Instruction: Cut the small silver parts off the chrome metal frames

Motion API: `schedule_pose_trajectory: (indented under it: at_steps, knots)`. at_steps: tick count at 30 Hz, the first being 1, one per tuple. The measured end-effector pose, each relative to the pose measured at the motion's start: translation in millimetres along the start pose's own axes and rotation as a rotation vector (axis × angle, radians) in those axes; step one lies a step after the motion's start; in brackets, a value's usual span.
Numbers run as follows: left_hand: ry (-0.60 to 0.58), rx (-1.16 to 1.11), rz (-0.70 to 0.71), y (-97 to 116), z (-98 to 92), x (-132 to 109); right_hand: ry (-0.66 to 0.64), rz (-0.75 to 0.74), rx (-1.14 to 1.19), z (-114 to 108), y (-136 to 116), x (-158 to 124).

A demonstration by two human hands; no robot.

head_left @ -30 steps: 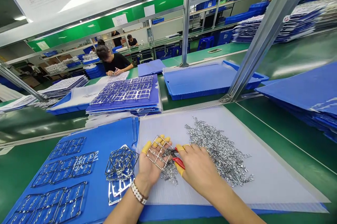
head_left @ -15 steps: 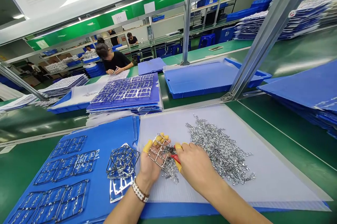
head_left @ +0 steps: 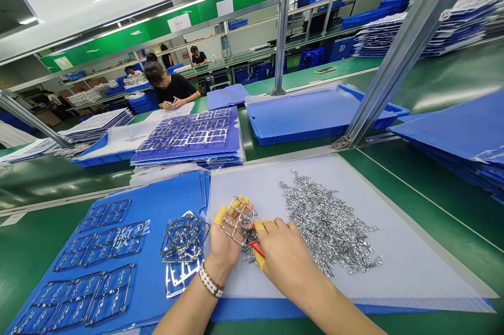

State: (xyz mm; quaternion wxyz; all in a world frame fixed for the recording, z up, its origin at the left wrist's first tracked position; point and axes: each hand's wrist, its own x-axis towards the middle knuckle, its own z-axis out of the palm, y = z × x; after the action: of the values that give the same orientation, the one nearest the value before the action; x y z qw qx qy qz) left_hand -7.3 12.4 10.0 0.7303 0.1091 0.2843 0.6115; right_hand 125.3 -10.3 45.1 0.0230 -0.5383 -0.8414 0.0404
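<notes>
My left hand (head_left: 225, 240), with yellow finger cots, is closed round a small square metal frame (head_left: 237, 219) with crossbars, tilted up over the palm. In my right hand (head_left: 281, 251), also with yellow finger cots, is a red-handled hand tool (head_left: 256, 247), probably pliers; its tip meets the frame's lower right side and is partly hidden. Below the hands lie a few loose small metal links, mostly covered by the right hand. A large pile of the same links (head_left: 331, 224) spreads to the right on a translucent white sheet (head_left: 252, 177).
Left of my hands, a jumbled stack of metal frames (head_left: 184, 238) lies on a blue sheet (head_left: 157, 203), with rows of finished-looking frames (head_left: 92, 298) farther left. Behind stand a blue tray (head_left: 299, 114), stacked sheets bearing frames (head_left: 189, 130), and a metal post (head_left: 397, 56). A co-worker (head_left: 171, 88) sits opposite.
My right hand and the red-handled tool have shifted slightly left and down along the frame, covering more of the loose links. My left hand keeps holding the frame.
</notes>
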Motion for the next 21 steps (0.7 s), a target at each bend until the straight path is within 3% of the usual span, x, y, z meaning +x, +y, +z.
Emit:
schedule_pose_trajectory:
  at_steps: [6,10,12,17,19,21]
  knots:
    - [-0.001,0.035,0.014,1.1,-0.1,0.7,-0.065,-0.023,-0.025,-0.9,-0.5,1.6]
    - [-0.005,0.102,0.063,1.6,-4.1,0.7,0.013,-0.022,0.086,-3.1,12.6,-1.5]
    - [-0.02,0.223,0.152,-0.2,-4.9,-1.8,0.064,0.026,0.33,-2.8,21.7,-1.0]
    - [-0.157,0.597,0.397,-6.5,5.2,-18.9,0.046,0.196,1.388,7.9,26.4,16.0]
    - [-0.227,0.667,0.427,-7.0,11.4,-26.1,0.053,0.237,1.631,12.2,22.8,24.3]
    - [-0.259,0.72,0.468,-6.2,15.1,-30.6,0.08,0.253,1.716,13.3,21.1,29.3]
